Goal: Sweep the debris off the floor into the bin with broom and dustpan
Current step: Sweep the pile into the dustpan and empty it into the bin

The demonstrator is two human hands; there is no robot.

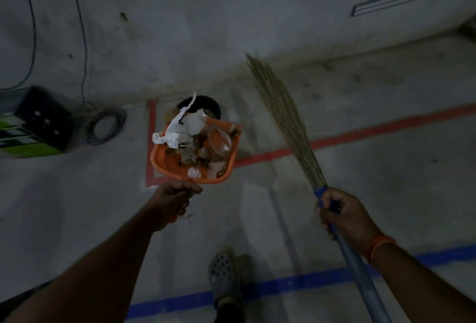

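The left hand (173, 200) is stretched forward on a nearly straight arm, its fingers clenched round the handle of the orange dustpan (164, 161); the debris (192, 139) is heaped in the pan, which is held just beyond that hand and above the black bin (206, 103); the right hand (342, 215) is wrapped round the broom (288, 121) shaft, the bristles raised ahead of it, off the floor (386, 168).
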